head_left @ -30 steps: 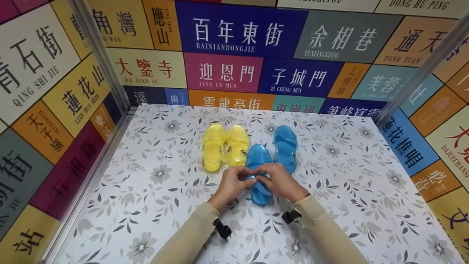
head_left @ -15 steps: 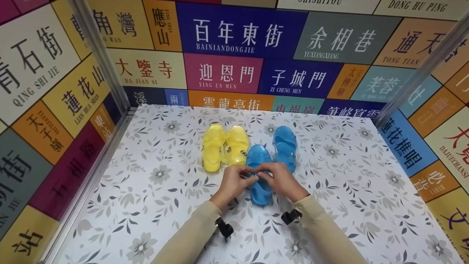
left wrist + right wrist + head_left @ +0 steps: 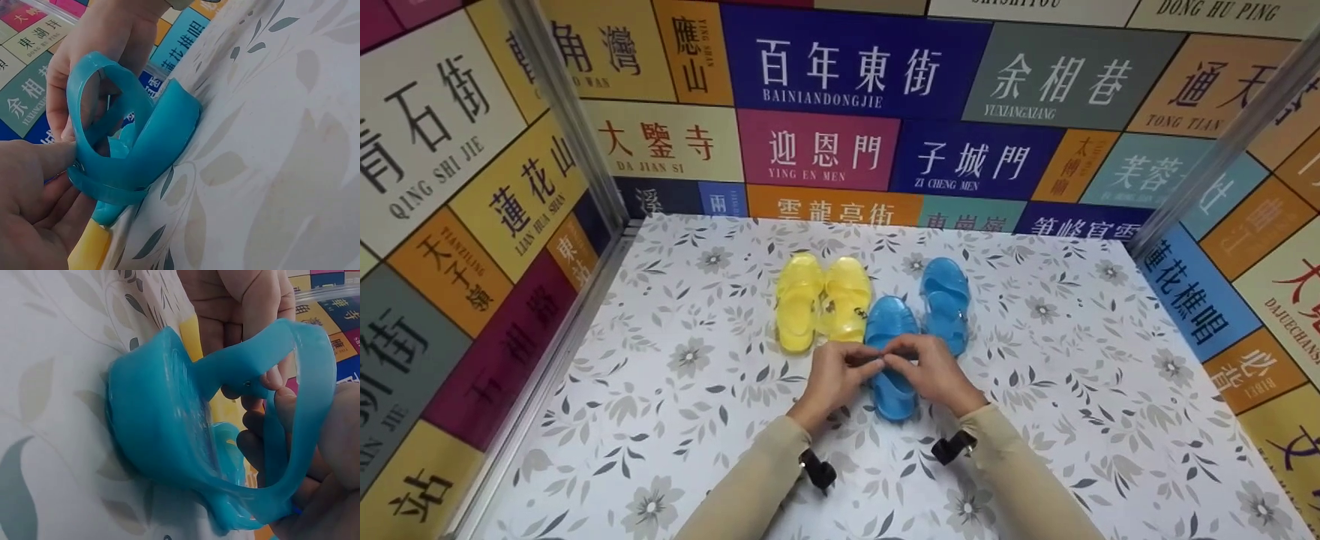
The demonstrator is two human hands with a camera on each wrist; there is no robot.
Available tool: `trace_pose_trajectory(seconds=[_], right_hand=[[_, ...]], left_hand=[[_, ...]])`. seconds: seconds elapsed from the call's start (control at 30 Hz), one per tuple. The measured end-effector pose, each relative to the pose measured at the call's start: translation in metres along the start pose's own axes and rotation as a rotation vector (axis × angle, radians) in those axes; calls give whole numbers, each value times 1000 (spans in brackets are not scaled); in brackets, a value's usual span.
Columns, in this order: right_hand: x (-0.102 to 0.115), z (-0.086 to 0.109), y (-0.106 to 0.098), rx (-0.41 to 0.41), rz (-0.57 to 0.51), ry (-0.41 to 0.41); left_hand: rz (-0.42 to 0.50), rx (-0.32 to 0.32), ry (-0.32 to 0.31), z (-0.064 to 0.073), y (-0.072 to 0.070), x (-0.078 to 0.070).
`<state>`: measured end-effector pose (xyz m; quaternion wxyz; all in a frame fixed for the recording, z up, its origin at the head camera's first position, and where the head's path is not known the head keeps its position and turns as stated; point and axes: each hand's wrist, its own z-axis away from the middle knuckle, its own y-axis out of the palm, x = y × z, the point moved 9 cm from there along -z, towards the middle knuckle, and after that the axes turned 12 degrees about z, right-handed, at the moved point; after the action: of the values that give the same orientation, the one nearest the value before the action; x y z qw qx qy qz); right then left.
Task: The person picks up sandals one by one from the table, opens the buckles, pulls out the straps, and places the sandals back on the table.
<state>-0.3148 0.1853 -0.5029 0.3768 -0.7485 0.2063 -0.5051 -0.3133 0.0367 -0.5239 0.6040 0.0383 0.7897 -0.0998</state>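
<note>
In the head view a blue sandal point(image 3: 894, 397) lies sole down on the patterned surface, toe pointing away. My left hand point(image 3: 836, 375) and right hand point(image 3: 934, 371) meet over its middle, fingertips together. In the left wrist view, the left hand point(image 3: 34, 197) pinches the sandal's strap point(image 3: 90, 163) by a small metal buckle. The right hand point(image 3: 326, 478) has its fingers bent around the strap from the other side, its thumb tip close to the left fingertips in the right wrist view. Part of the sandal's middle is hidden under the hands in the head view.
A second blue sandal point(image 3: 945, 292) lies just beyond the right hand. A pair of yellow sandals point(image 3: 797, 315) stands side by side at the left, one close to the left hand. Walls of coloured street-name panels point(image 3: 817, 150) enclose the white leaf-patterned table point(image 3: 1072, 420).
Both hands stay over the blue sandal's strap with only small finger shifts; the fingertips have come closer together. The sandals have not moved.
</note>
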Motion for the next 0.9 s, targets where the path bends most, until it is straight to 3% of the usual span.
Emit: trace_pose_trajectory(seconds=[0.23,0.5,0.9], right_hand=[[-13,3,5,0,-111,89],[-13,2,12,24,-127,75],[-23,7,9,-31,-245,76]], left_hand=[[-27,-6,3,1,1,-2],[-3,-5,19,1,0,-3],[-38,-25,25,2,-1,-1]])
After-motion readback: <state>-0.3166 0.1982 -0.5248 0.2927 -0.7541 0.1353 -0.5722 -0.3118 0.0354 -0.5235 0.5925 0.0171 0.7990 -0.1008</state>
